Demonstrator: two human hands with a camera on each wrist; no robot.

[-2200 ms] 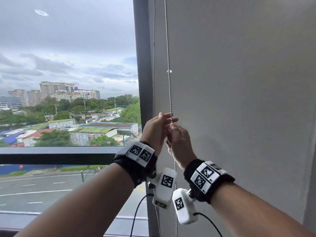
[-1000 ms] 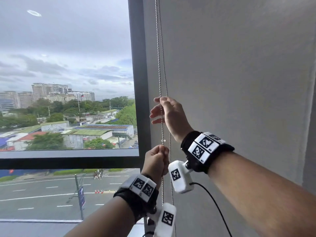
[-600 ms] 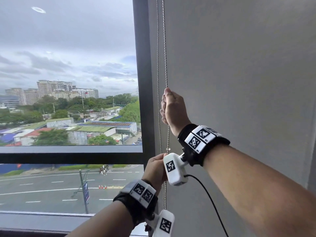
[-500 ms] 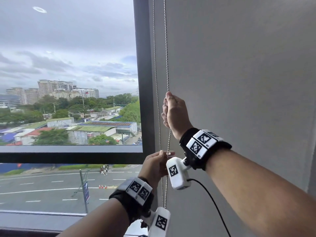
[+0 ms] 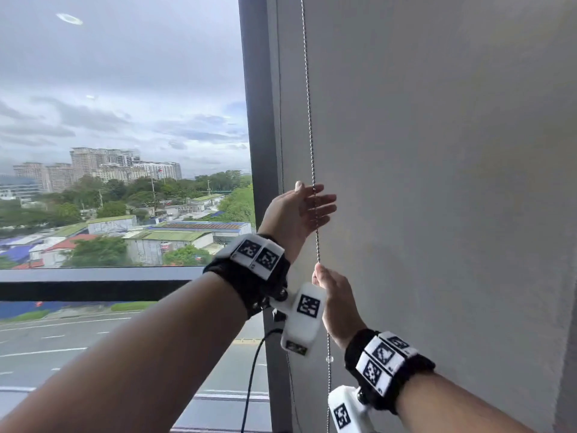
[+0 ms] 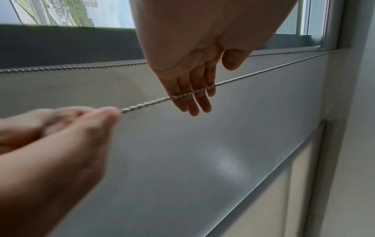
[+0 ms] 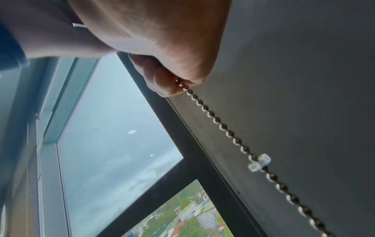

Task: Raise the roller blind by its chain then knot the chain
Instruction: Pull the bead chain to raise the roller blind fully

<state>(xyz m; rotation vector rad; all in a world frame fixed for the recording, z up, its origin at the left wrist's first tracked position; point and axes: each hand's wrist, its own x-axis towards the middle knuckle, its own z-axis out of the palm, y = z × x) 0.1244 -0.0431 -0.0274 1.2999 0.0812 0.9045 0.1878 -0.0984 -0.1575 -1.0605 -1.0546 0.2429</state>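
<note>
A grey roller blind [image 5: 437,182] hangs at the right of the window. Its metal bead chain [image 5: 309,120] runs straight down in front of the fabric, and a thinner second strand [image 5: 280,120] lies by the frame. My left hand [image 5: 309,204] is raised beside the chain with straight fingers [image 6: 194,99]; the chain [image 6: 253,75] crosses them. Lower down my right hand [image 5: 321,276] pinches the chain between thumb and fingers [image 7: 174,86]. A clear connector [image 5: 329,358] sits on the chain [image 7: 223,126] below the right hand.
A dark vertical window frame [image 5: 256,120] stands just left of the chain, with a horizontal rail [image 5: 93,279] across the glass. A black cable [image 5: 253,370] hangs from the left wrist camera. Blind fabric fills the right side.
My right hand has come down from above with the chain in its pinch. My left hand let go below, rose above the right and opened. The clear connector has dropped lower.
</note>
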